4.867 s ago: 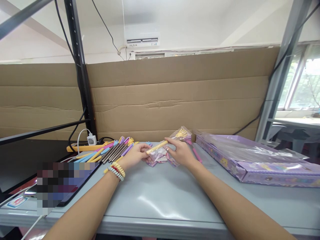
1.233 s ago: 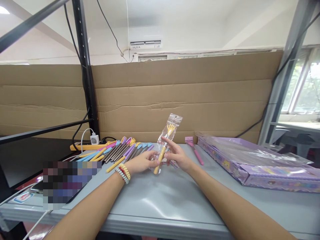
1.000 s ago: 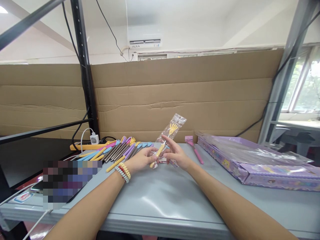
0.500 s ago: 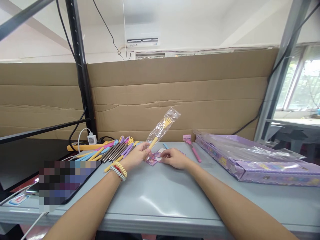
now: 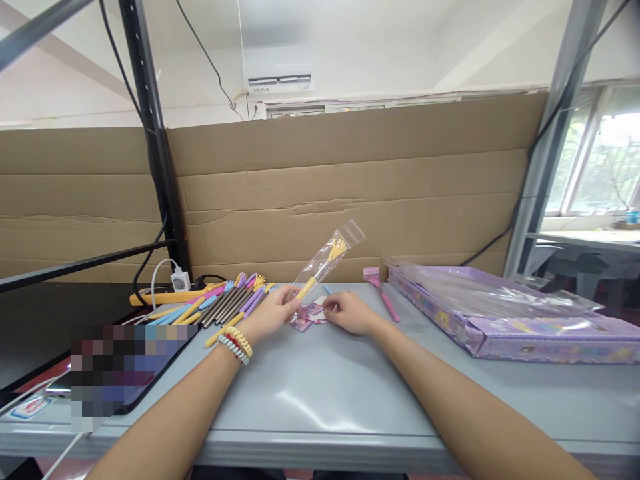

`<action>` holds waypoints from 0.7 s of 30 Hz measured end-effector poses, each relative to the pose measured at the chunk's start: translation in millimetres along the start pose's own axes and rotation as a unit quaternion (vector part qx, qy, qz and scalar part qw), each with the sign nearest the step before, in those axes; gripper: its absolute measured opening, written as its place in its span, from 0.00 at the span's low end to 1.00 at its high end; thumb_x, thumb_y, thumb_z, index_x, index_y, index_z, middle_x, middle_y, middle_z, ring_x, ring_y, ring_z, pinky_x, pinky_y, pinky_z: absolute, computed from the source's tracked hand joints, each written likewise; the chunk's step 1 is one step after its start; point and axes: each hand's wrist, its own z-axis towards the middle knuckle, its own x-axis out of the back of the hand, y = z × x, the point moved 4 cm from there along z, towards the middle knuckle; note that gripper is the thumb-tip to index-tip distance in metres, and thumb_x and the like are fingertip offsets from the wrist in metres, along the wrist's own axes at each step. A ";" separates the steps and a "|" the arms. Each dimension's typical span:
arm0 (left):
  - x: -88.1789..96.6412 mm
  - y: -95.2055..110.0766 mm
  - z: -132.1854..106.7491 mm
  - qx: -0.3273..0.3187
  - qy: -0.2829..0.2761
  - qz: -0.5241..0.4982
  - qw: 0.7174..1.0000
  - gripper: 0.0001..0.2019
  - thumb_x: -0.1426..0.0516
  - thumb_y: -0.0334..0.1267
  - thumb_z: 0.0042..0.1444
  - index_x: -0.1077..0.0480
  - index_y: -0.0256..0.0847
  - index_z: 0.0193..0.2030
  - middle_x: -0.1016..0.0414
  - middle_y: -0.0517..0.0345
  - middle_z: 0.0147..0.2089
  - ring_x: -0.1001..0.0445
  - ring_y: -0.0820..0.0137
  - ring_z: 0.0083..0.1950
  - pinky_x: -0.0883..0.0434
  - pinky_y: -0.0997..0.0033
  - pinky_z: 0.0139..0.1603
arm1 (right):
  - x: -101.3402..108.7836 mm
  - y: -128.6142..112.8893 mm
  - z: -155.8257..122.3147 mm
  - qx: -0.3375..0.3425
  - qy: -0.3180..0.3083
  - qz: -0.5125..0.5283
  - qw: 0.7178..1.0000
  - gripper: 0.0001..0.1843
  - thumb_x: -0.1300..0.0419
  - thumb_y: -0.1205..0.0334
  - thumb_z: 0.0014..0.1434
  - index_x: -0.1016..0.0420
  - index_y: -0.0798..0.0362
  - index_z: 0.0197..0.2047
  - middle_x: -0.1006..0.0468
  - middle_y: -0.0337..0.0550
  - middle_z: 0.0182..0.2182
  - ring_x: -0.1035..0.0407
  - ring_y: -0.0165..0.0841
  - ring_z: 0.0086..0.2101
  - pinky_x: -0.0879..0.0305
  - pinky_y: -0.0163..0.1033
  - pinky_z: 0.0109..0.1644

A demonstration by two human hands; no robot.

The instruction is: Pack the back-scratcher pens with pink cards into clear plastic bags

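My left hand (image 5: 274,310) is closed around the lower end of a yellow back scratcher (image 5: 306,288) with a small hand-shaped head. The scratcher is inside a clear plastic bag (image 5: 325,259) and tilts up to the right. Small pink-purple printed cards (image 5: 303,325) lie on the table just below and right of that hand. My right hand (image 5: 351,312) rests at the cards' right edge, its fingers bent and pinching at a card. Part of that card is hidden by the fingers. Just beyond sits a pink back scratcher (image 5: 390,307) with a card at its head.
A pile of colourful back scratchers (image 5: 227,303) lies to the left, beside a tablet-like device (image 5: 165,363) with a blurred screen. On the right stands a purple box (image 5: 550,343) with clear bags (image 5: 490,293) on it. Cardboard (image 5: 350,180) walls off the back.
The view has shifted slightly. The bagged yellow back scratcher has turned a little, and its bag's top flap shows more clearly. Both hands stay nearly in place.
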 end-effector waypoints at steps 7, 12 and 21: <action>-1.0 0.2 0.5 0.000 -0.016 0.017 1.000 0.14 0.46 0.42 0.52 0.33 0.33 0.41 0.38 0.64 0.26 0.45 0.79 0.23 0.46 0.76 0.24 | -4.7 10.5 0.0 -0.062 -0.029 -0.041 0.997 0.12 0.41 0.60 0.46 0.25 0.55 0.35 0.24 0.44 0.30 0.34 0.33 0.30 0.44 0.35 0.30; -2.0 0.8 0.4 0.000 -0.025 0.011 1.000 0.14 0.46 0.41 0.52 0.31 0.32 0.40 0.36 0.62 0.26 0.44 0.78 0.24 0.44 0.75 0.26 | -7.3 13.3 0.2 -0.075 -0.066 -0.065 0.993 0.11 0.40 0.58 0.46 0.25 0.53 0.34 0.25 0.42 0.29 0.35 0.31 0.29 0.46 0.33 0.29; -3.3 1.7 -0.4 -0.015 -0.015 0.019 1.000 0.14 0.44 0.42 0.52 0.29 0.33 0.39 0.31 0.59 0.27 0.37 0.74 0.28 0.39 0.74 0.29 | 3.3 13.0 1.4 -0.123 -0.002 -0.139 0.983 0.18 0.42 0.51 0.48 0.27 0.53 0.39 0.25 0.47 0.38 0.32 0.37 0.37 0.44 0.35 0.34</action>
